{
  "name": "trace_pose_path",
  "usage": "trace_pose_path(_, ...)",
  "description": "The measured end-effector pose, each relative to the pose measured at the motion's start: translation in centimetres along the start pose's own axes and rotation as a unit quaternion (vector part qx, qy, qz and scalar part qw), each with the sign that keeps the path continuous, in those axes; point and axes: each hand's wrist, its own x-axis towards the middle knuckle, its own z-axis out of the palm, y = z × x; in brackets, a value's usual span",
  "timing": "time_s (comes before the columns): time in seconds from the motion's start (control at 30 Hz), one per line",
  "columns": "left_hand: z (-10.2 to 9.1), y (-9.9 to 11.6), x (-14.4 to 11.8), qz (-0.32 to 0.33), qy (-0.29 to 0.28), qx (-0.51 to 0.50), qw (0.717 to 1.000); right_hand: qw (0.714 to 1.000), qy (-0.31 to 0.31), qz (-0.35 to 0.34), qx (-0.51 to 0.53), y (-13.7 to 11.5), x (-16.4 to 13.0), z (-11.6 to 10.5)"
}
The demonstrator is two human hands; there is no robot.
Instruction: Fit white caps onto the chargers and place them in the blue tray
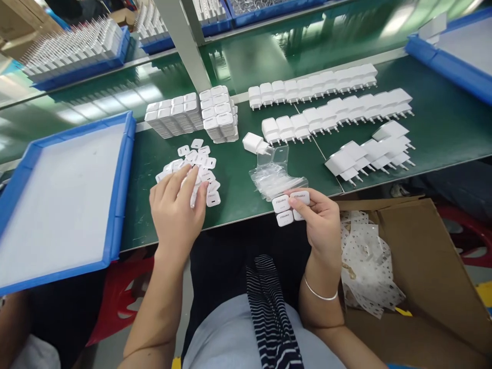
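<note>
My right hand (321,218) pinches a small group of white square charger face plates (282,204) with printed lettering, held level in front of the table edge. My left hand (175,197) reaches over a loose pile of similar white plates (207,175), its fingers bent and apart, the tips among the pieces. Some plates in the pile show a dark slot. Between the hands lies a heap of clear plastic film pieces (274,179), just beyond the right hand. One white plug charger body (253,142) rests on its side behind that film.
Neat stacks of white plates (175,115) stand behind the pile. Rows of white two-pin chargers (330,115) line the right side of the green table (234,189). A blue-rimmed tray (128,154) is at left. A cardboard box (423,266) holding plastic scraps sits below right.
</note>
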Motion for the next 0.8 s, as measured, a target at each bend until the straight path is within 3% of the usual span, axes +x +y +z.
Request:
trace_pose_path(0.07,-0.2,2.2,0.3,0.055,0.023,-0.109,0.992,1.000,-0.003,0.008,0.011,-0.1,-0.1,0.4)
trace_pose_path(0.17,0.4,5.8,0.6,0.139,-0.043,-0.232,0.962,0.999,-0.027,0.021,0.027,-0.4,-0.3,0.7)
trace_pose_path(0.27,1.6,7.9,0.8,0.130,-0.087,-0.246,0.956,0.995,-0.082,0.026,0.046,-0.7,-0.5,0.4)
trace_pose_path(0.37,2.5,8.2,1.0,0.088,-0.084,-0.267,0.956,0.992,-0.119,0.029,0.040,-0.9,-0.6,0.1)
trace_pose_path(0.47,2.5,8.0,1.3,0.073,-0.103,-0.275,0.953,0.995,-0.097,0.002,0.022,-0.8,-0.8,-0.1)
trace_pose_path(0.63,1.5,8.1,2.1,0.090,-0.141,-0.298,0.940,0.992,-0.103,-0.064,-0.015,-0.9,-1.3,0.2)
trace_pose_path(0.8,1.5,8.3,2.4,0.135,-0.159,-0.269,0.940,0.992,-0.107,-0.071,-0.014,-0.9,-1.0,0.5)
